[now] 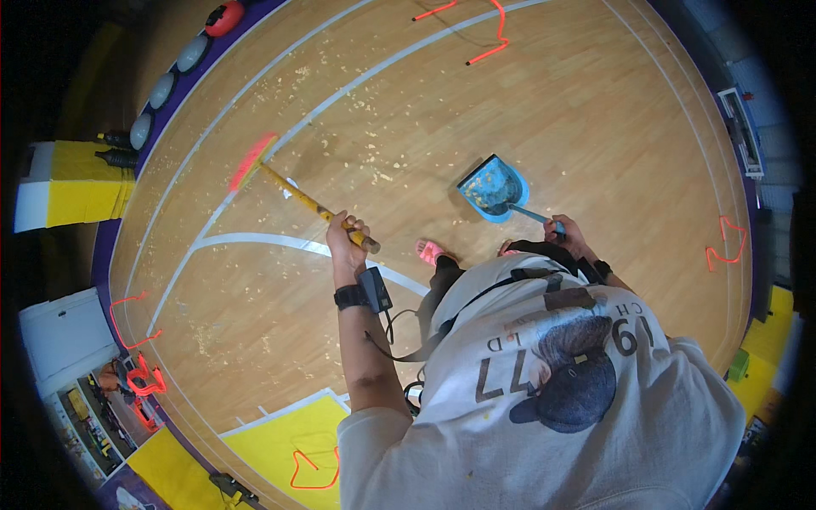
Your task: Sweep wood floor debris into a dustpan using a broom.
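Note:
My left hand (pixel 347 239) grips the worn yellow handle of a broom (pixel 296 190) near its top end. The broom's red bristle head (pixel 252 162) is down at the floor, across a white court line. In my right hand (pixel 567 236) is the short handle of a blue dustpan (pixel 494 188). The pan faces up and to the left, with pale flakes and grime inside it. Many pale flakes (pixel 376 169) lie scattered over the wood-look floor (pixel 593 115), thickest ahead and to the left. Beside the broom handle lies a crumpled white scrap (pixel 289 188).
Orange agility hurdles stand ahead (pixel 500 32), at the right (pixel 727 242), at the left (pixel 134 322) and on a yellow floor area (pixel 315 472). Along the left edge are several grey balls (pixel 191 54), a red ball (pixel 224 18), a yellow-and-white block (pixel 83 185) and storage shelves (pixel 92 421).

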Motion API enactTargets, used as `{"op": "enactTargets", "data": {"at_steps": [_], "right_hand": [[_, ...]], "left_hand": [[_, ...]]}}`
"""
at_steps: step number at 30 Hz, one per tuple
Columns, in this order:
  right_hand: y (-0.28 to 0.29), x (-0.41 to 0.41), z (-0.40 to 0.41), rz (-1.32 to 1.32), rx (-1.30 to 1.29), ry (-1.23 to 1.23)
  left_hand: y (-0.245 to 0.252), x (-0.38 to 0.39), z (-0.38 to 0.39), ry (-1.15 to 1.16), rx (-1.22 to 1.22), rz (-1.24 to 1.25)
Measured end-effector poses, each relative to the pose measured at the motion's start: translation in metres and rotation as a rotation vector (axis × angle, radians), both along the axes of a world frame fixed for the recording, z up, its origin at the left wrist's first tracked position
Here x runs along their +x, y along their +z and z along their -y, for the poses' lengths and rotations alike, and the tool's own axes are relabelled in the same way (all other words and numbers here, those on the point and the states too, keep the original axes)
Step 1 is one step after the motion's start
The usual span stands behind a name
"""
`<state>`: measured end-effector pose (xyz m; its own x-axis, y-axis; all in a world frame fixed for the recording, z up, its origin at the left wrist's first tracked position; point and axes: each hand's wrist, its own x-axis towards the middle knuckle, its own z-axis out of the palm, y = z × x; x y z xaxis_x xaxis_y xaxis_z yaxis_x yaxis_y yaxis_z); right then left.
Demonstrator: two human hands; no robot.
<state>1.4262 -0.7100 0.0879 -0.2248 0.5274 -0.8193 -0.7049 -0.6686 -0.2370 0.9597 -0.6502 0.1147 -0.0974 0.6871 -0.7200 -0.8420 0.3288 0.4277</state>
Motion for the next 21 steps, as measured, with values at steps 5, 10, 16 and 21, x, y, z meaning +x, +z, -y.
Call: {"op": "enactTargets", "data": {"at_steps": [5,10,16,21], "right_hand": [[0.002,-0.032,-0.013,-0.061,-0.061,-0.075],[0.003,-0.061,-0.026,-0.033,-0.068,-0.054],[-0.012,-0.076,-0.042,0.050,-0.124,-0.120],[-0.007,-0.080,-0.051,0.013,-0.095,-0.017]], "left_hand": [[-0.031,0.006,0.012,-0.163,-0.040,0.381],[0.013,0.031,0.054,-0.194,0.020,0.812],[0.026,0.016,0.098,-0.002,-0.044,1.217],[0.033,0.002,0.091,-0.050,0.063,1.142]]}}
